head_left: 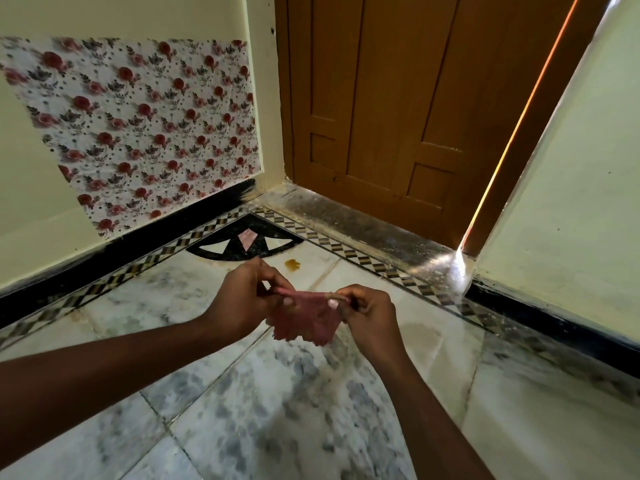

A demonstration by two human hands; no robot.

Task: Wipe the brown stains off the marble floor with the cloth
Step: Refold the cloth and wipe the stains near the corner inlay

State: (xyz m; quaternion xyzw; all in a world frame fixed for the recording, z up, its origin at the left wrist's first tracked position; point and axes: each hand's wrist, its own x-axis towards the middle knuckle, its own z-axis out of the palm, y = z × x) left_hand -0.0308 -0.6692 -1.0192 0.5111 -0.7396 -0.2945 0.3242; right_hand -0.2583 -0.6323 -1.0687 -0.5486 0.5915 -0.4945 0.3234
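Above open marble floor (311, 393), left hand (242, 299) and right hand (370, 313) pinch the cloth's (306, 322) top edge.

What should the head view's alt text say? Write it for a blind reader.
Two bare hands, left hand and right hand, stretch a small pink cloth above a marble floor. A brown stain sits just beyond, near a wooden door.

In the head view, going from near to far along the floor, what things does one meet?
Pink cloth held by left hand and right hand → brown stain → black fan inlay → wooden door.
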